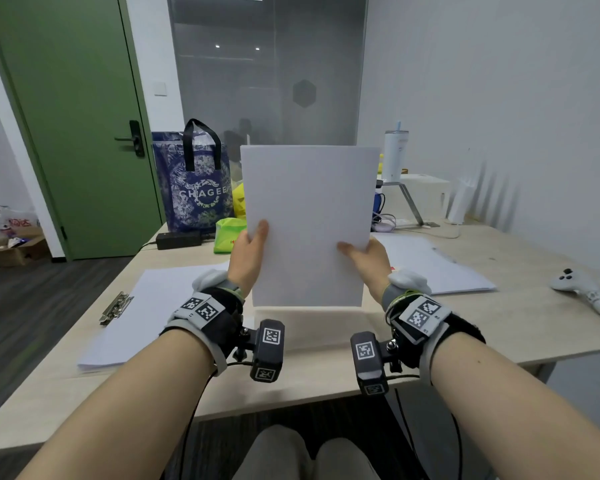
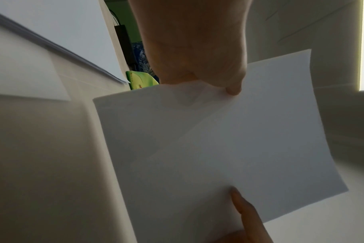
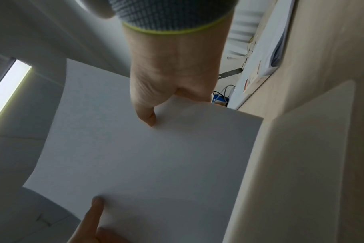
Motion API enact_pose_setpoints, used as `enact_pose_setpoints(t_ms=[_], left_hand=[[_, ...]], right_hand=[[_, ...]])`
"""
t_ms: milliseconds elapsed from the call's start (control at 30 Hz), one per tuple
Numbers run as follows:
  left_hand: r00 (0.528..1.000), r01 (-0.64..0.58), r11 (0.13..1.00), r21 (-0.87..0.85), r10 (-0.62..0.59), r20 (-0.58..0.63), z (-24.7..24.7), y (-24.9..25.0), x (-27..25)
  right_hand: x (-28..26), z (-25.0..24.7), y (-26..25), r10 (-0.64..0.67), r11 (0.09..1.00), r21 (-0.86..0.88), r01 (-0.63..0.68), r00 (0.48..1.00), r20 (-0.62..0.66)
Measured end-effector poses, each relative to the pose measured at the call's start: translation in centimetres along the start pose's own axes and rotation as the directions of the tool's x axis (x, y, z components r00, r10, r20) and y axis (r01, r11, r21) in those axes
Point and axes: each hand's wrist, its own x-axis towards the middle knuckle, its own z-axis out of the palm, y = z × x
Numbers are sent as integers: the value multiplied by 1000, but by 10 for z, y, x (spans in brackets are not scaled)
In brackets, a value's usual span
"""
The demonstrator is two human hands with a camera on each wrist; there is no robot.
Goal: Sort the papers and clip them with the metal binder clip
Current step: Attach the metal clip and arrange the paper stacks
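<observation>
I hold a stack of white papers upright, its bottom edge down on the table in front of me. My left hand grips its left edge, thumb on the near face. My right hand grips the right edge in the same way. The wrist views show each thumb pressed on the paper stack, the other fingers hidden behind it. A metal clip lies at the left edge of a second paper pile on the table, left of my left forearm.
A third sheaf of papers lies on the right. Behind stand a blue bag, a green pouch, a black power brick, a stand with a white tumbler, and a white controller at far right.
</observation>
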Motion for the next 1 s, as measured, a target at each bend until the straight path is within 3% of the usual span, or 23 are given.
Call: enact_pose_setpoints(t_ms=[200, 367, 533, 600, 733, 867, 933, 1000], left_hand=[[988, 64, 998, 29, -68, 141, -4, -16, 0], [964, 53, 996, 75, -70, 255, -2, -1, 4], [901, 89, 945, 314, -211, 379, -12, 1, 16], [883, 113, 907, 407, -279, 378, -16, -3, 19], [904, 98, 851, 517, -294, 312, -25, -10, 18], [847, 74, 746, 662, -397, 353, -31, -16, 14], [817, 110, 700, 705, -468, 338, -32, -19, 12], [780, 162, 672, 722, -536, 324, -34, -25, 11]], right_hand=[[0, 6, 12, 33, 999, 14, -33, 999, -13], [15, 0, -4, -36, 993, -117, 23, 994, -106], [28, -6, -10, 29, 948, -317, -37, 999, -31], [28, -7, -6, 76, 934, -350, -71, 997, 1], [22, -6, 3, 158, 913, -389, -122, 986, 61], [14, -2, 14, 182, 871, -480, -105, 976, 118], [9, 1, 20, 163, 856, -515, -55, 972, 167], [4, 3, 27, 226, 840, -536, -84, 952, 205]])
